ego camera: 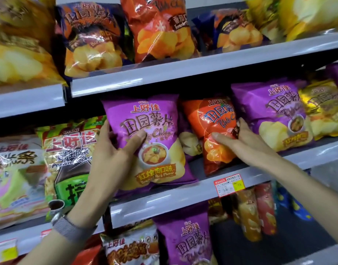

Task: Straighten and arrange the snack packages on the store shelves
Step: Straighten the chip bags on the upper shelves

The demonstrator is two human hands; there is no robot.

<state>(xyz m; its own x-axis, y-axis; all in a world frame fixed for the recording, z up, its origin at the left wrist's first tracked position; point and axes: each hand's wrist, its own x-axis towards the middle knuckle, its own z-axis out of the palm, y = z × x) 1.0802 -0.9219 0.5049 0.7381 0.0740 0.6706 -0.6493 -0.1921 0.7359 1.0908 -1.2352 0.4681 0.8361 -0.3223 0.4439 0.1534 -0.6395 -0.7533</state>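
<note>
Your left wrist sits closest to the lens at the lower left, wearing a grey woven band (70,228). Biggest in view are the grey shelves. The top shelf (183,73) carries large crisp bags, among them a barbecue bag (91,37) and a tomato bag (158,29) standing side by side. Below it is the middle shelf (164,204), where both your hands are. In the bay to the left, a prawn cracker bag (68,159) stands just beside your left arm.

Your left hand (110,159) grips the purple bag (149,142) of braised pork crisps, thumb laid across its front and fingers wrapped behind its left edge. That bag faces you upright, its bottom edge down by the front lip of the middle shelf; whether it rests there cannot be told.

Just to its right, your right hand (240,138) holds the orange-red bag (215,134), thumb pressed on the front and fingers curled round the right edge. This bag is tilted and crumpled, with its bottom on the same shelf.

Further right stand a second purple bag (273,111) and, touching it, a gold bag (324,111). One shelf down, a third purple bag (185,240) stands beneath the one you grip. Smallest is a red and yellow price tag (229,185), stuck to the middle shelf's front rail below your right forearm.
</note>
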